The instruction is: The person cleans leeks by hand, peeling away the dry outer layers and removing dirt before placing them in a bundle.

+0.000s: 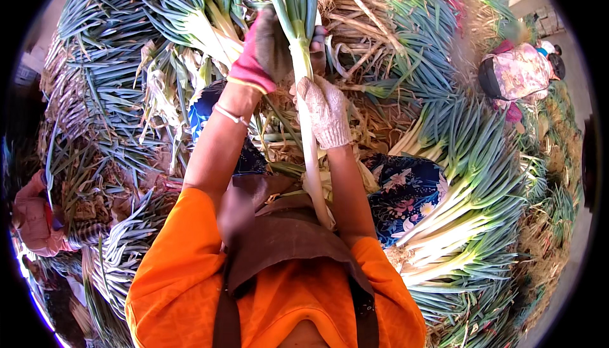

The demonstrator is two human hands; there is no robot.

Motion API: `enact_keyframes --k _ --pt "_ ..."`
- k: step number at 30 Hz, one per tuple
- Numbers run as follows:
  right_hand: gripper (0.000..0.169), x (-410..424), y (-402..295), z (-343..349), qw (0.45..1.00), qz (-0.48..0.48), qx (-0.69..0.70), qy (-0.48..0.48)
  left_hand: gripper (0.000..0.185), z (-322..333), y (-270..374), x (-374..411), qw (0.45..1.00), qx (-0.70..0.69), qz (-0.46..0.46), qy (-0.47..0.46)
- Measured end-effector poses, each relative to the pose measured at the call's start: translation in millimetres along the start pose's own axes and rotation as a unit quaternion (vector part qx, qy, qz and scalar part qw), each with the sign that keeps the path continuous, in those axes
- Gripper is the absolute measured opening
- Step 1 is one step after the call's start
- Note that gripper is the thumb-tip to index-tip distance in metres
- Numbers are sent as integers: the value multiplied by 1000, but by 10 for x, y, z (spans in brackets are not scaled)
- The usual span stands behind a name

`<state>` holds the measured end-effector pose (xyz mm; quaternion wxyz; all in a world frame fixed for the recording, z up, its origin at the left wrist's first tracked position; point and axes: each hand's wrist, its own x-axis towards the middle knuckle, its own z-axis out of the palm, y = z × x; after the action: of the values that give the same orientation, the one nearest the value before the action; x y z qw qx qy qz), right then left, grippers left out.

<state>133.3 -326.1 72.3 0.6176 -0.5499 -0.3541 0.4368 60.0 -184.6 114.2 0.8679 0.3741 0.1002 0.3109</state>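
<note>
A long green onion with a thick white stalk lies lengthwise before me, its green leaves at the top and its root end against the brown apron. My left hand, in a pink glove with a dark palm, is around its neck; dark fingertips show on the far side of the stalk. Lower down, my right hand, in a pale knitted glove, grips the white stalk. Part of the left fingers is hidden behind the onion. Cleaned-looking onions with bright white stalks lie in a pile at the right.
Untrimmed onions are heaped at the left, and more with dry roots and brown stalks lie at the top. Dry peelings hang near my left arm. One person is at the far right, another at the far left.
</note>
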Motion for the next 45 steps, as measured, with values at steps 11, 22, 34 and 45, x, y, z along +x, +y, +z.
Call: enact_keyframes --k 11,22,34,45 --pt "33 28 476 -10 934 60 351 32 47 -43 -66 -41 999 -25 24 -42" --pt "22 -718 906 -288 961 132 -87 -226 72 -112 -185 -64 962 -190 -35 -192" --pt "45 -1320 1161 -595 804 137 -499 -294 52 -122 -663 -696 976 -173 -124 -43" --pt "31 -1187 773 -652 820 139 -505 -231 45 -338 -3 -267 962 -242 -23 -128"
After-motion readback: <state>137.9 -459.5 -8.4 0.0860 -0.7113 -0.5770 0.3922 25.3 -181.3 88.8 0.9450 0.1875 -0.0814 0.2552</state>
